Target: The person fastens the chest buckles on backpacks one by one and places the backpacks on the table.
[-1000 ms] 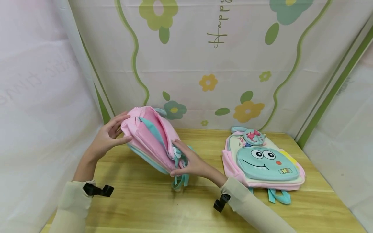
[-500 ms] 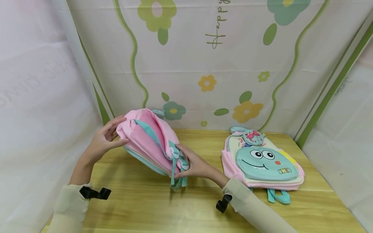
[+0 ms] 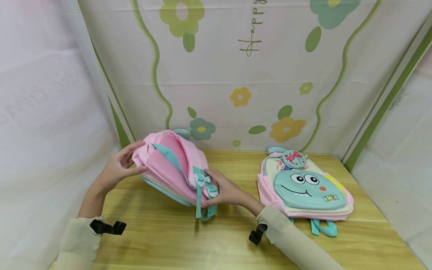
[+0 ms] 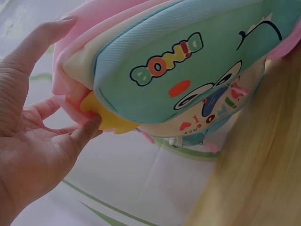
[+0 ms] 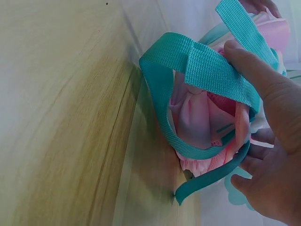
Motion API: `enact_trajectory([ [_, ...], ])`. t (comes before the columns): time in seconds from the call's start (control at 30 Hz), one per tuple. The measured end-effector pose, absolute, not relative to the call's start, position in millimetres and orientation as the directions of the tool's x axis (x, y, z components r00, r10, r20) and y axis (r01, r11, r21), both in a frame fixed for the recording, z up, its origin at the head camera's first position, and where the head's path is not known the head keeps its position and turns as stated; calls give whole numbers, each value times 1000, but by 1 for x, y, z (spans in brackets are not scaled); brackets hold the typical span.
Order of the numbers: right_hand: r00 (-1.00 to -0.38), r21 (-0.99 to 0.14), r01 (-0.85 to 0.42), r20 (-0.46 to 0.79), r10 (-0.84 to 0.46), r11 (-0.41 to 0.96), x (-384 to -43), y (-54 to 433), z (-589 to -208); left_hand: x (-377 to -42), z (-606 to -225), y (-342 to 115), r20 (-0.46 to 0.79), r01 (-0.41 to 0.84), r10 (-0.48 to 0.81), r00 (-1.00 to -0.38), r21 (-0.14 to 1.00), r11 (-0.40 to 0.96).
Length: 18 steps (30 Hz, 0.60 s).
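A pink child's backpack is held tilted above the wooden table, its mesh back and straps turned up. My left hand grips its left end; in the left wrist view the thumb lies on the pink fabric and fingers touch a yellow fabric spike. The mint front pocket with printed eyes faces that camera. At the other end my right hand grips the backpack beside the white buckles. Loops of teal webbing strap hang there, with the right thumb against them. Some right fingers are hidden behind the bag.
A second backpack, mint-faced with a round pouch, lies face up on the right of the wooden table. White flowered cloth stands behind the table and along both sides.
The backpack has come slightly down and to the left, with both hands staying on it. Its teal straps and buckles have turned more into view. The second backpack stays put.
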State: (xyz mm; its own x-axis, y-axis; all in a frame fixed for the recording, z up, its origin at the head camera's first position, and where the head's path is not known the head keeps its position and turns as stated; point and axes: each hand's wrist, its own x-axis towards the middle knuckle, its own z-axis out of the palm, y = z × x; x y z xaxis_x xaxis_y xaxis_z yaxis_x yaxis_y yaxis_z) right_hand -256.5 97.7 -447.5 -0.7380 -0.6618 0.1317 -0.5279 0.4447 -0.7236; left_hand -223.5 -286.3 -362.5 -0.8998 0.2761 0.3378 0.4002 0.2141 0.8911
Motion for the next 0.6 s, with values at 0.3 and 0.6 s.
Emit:
enact_trajectory([
  [0.3,-747,-733,-504,105,-656,456,-255,103,-448,-225,-375,-290,298,379,312,-902,893,243],
  [0.6,-760,-744,-471,70,-646,473,-254,106,-450,-224,-381,-294,244,344,329,-912,892,293],
])
